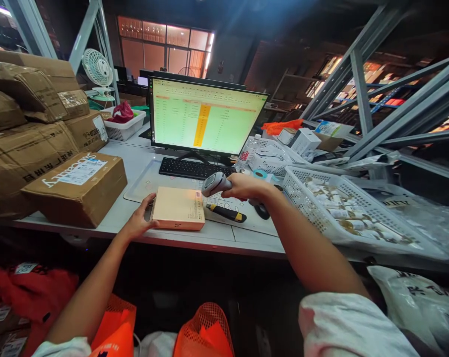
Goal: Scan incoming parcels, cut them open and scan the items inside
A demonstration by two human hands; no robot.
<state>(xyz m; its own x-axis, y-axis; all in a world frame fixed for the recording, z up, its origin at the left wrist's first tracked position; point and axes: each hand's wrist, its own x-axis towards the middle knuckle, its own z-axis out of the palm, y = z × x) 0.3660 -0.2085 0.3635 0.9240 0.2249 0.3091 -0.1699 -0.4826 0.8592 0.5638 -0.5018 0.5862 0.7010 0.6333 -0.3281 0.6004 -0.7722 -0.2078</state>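
A flat cream-coloured box [179, 204] lies near the front edge of the desk, with a small label and printed text at its right side. My left hand [140, 216] grips its left end, thumb at the front and fingers toward the back. My right hand [244, 187] is wrapped around a grey handheld barcode scanner [214, 184], whose head hangs just above the box's right corner, by the label. Below the scanner lies a black and yellow utility knife [226, 213]. A black mouse [260, 209] sits partly hidden beneath my right forearm.
A monitor [205, 116] showing a spreadsheet stands behind a black keyboard [190, 168]. Stacked cartons [27, 144] and a labelled carton [79, 186] fill the left. At right is a white basket [302, 206] of small labelled items. Orange mesh bags [204, 327] are below the desk.
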